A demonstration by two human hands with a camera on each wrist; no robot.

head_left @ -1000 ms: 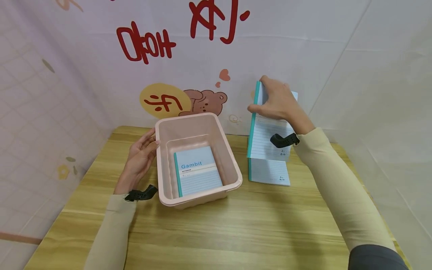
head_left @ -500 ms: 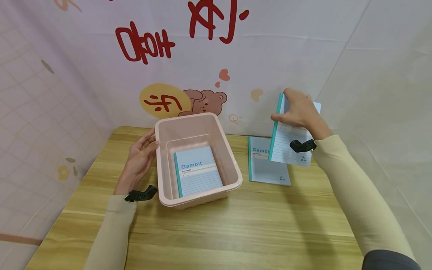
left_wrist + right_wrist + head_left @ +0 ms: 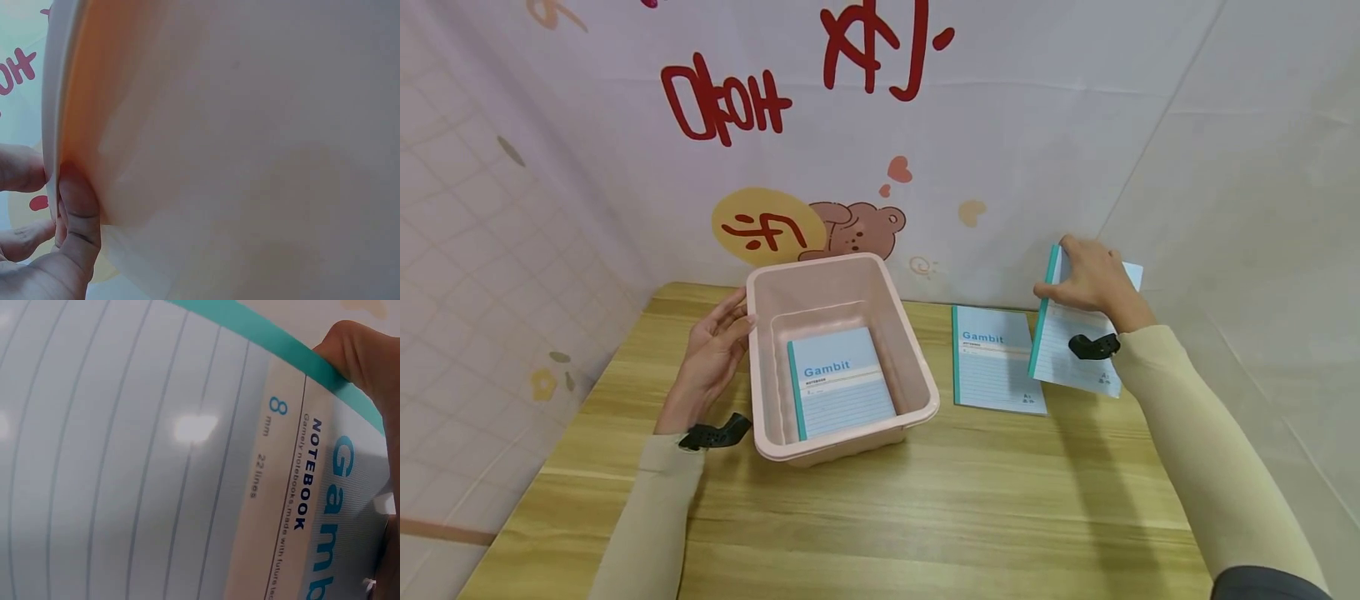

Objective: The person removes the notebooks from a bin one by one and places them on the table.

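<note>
My right hand [image 3: 1093,283] grips a light blue notebook [image 3: 1071,346] with a teal spine, holding it raised above the right side of the table. In the right wrist view, the thumb presses near the spine of this notebook [image 3: 181,462]. Just left of it, a second Gambit notebook [image 3: 992,367] lies flat on the table. My left hand [image 3: 715,350] holds the left rim of a pink plastic bin [image 3: 913,350]; the left wrist view has its fingers pinching that rim [image 3: 62,94]. Inside the bin lies another Gambit notebook [image 3: 842,400].
The wooden table [image 3: 880,525] backs onto a white printed wall sheet [image 3: 1037,108]. More pale sheeting hangs along the left and right sides. A dark strap [image 3: 1093,347] circles the right wrist, with a similar one [image 3: 715,433] on the left.
My right hand has carried its notebook to the right and down, uncovering the notebook lying on the table. The left hand and the bin have stayed in place.
</note>
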